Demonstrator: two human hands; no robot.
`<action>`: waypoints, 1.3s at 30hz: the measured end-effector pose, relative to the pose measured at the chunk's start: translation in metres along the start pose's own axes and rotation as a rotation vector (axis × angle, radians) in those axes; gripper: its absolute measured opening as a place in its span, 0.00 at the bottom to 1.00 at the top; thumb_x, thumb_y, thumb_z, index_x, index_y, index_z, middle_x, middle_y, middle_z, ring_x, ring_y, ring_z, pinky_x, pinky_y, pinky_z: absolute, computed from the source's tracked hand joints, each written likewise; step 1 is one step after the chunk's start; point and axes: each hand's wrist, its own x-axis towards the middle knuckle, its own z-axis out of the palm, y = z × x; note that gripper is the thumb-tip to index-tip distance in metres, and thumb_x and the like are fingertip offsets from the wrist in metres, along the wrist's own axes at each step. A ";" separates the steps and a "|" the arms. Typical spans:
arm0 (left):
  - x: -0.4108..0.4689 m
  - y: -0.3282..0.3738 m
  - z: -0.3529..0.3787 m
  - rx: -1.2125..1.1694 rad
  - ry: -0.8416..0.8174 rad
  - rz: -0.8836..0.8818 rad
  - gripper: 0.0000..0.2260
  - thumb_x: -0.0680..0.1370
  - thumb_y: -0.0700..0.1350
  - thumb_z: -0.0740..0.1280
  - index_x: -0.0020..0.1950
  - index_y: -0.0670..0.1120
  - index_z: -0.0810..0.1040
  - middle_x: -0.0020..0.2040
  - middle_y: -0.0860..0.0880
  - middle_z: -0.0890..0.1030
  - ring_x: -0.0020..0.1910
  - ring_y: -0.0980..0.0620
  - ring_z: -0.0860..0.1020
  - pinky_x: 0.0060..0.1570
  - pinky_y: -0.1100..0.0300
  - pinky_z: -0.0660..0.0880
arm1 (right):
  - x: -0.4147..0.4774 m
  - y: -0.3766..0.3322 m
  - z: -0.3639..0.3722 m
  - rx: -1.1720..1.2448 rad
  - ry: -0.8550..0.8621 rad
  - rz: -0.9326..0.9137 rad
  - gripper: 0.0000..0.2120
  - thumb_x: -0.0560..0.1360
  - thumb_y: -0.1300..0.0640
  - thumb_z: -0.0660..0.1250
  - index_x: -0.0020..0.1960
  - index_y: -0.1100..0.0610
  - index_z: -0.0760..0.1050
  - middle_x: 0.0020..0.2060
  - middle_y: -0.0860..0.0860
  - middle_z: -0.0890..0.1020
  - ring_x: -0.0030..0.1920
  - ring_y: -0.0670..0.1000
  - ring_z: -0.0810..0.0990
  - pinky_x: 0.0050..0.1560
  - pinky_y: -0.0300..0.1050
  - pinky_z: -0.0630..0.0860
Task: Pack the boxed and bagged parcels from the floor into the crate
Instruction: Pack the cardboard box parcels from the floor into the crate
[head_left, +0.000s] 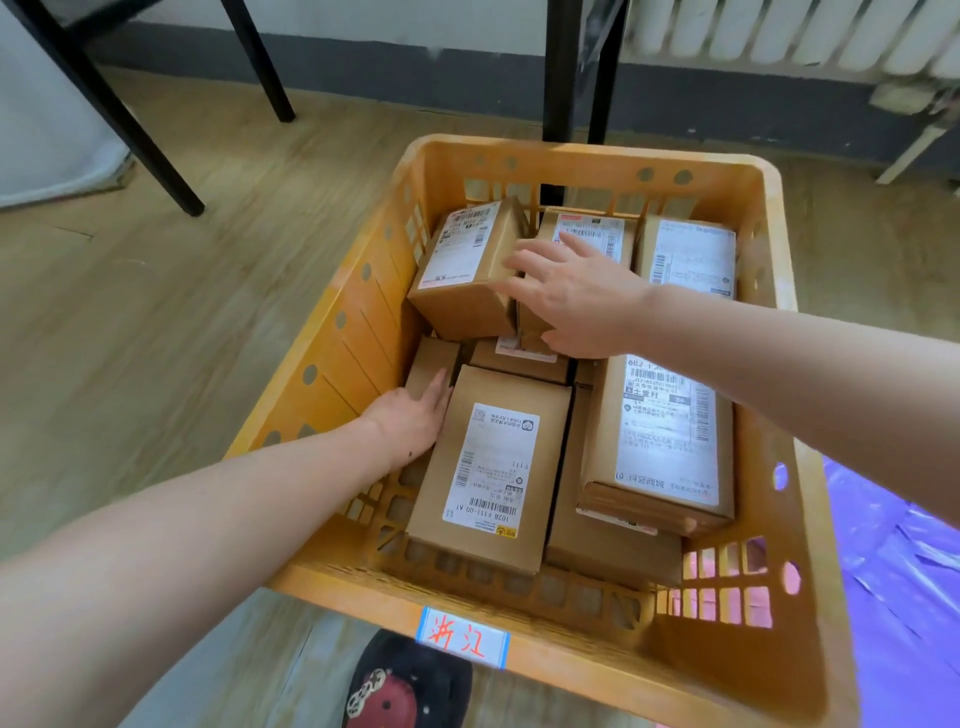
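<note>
Left hand (410, 422), right hand (577, 297) outstretched

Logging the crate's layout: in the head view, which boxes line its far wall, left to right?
The tilted box → middle box under the right hand → right corner box.

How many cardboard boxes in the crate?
8 visible: far-left box, far-middle box, far-right box; small box at the left hand; centre box; near-left box; near-right box atop a bottom box. Others may be hidden.
</note>
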 end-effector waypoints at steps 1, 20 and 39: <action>-0.001 0.000 0.001 -0.022 0.016 -0.011 0.31 0.79 0.35 0.57 0.76 0.35 0.42 0.76 0.32 0.40 0.50 0.39 0.77 0.43 0.53 0.73 | 0.010 -0.004 0.000 0.005 -0.019 -0.001 0.37 0.73 0.57 0.67 0.77 0.53 0.52 0.75 0.54 0.57 0.77 0.56 0.49 0.75 0.59 0.49; 0.036 -0.007 -0.010 -0.820 0.305 -0.574 0.15 0.76 0.35 0.66 0.59 0.40 0.65 0.58 0.40 0.69 0.45 0.42 0.77 0.39 0.52 0.74 | 0.009 -0.007 0.023 0.180 -0.109 0.062 0.36 0.74 0.63 0.59 0.77 0.62 0.46 0.77 0.58 0.50 0.77 0.54 0.50 0.76 0.49 0.49; 0.047 -0.029 -0.034 -1.381 0.183 -0.715 0.12 0.77 0.41 0.59 0.50 0.39 0.81 0.50 0.41 0.81 0.49 0.42 0.79 0.46 0.54 0.77 | -0.008 0.000 0.011 0.163 -0.159 0.092 0.40 0.75 0.58 0.60 0.78 0.56 0.38 0.78 0.51 0.43 0.77 0.52 0.39 0.75 0.61 0.43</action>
